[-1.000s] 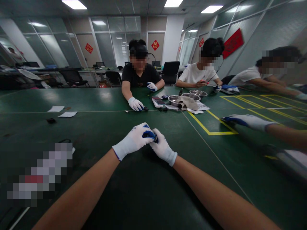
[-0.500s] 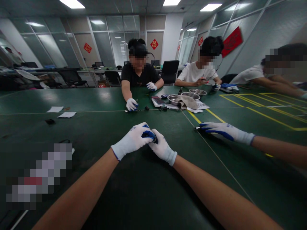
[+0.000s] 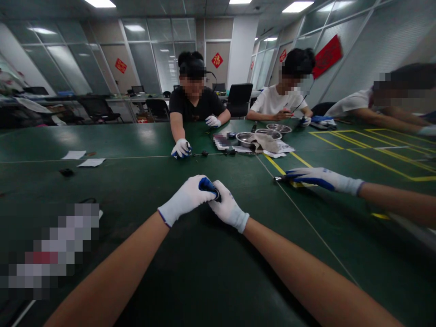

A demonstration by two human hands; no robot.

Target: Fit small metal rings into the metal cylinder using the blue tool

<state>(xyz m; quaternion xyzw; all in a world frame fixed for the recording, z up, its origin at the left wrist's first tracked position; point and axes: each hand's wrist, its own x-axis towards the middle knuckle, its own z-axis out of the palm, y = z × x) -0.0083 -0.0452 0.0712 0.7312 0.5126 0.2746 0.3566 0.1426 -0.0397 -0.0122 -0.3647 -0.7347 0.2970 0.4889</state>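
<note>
Both of my hands wear white gloves with blue palms and meet above the green table (image 3: 184, 272). My left hand (image 3: 192, 193) is closed round a small dark round object (image 3: 217, 195), its fingers bent over the top. From the right, my right hand (image 3: 226, 204) grips the same object with thumb and fingers. Most of the object is hidden between the gloves; only a dark rim with a lighter ring shows.
A co-worker's gloved hand (image 3: 316, 177) rests at the right beside a small metallic piece (image 3: 278, 179). Across the table another person's glove (image 3: 181, 148) touches small parts. Metal bowls (image 3: 245, 139), a cloth (image 3: 265, 143), papers (image 3: 91, 162) and a blurred-out item (image 3: 64, 236) lie around.
The fingers of my left hand have shifted slightly on the object, and more of its rim shows. The opposite person's glove has turned and moved a little left.
</note>
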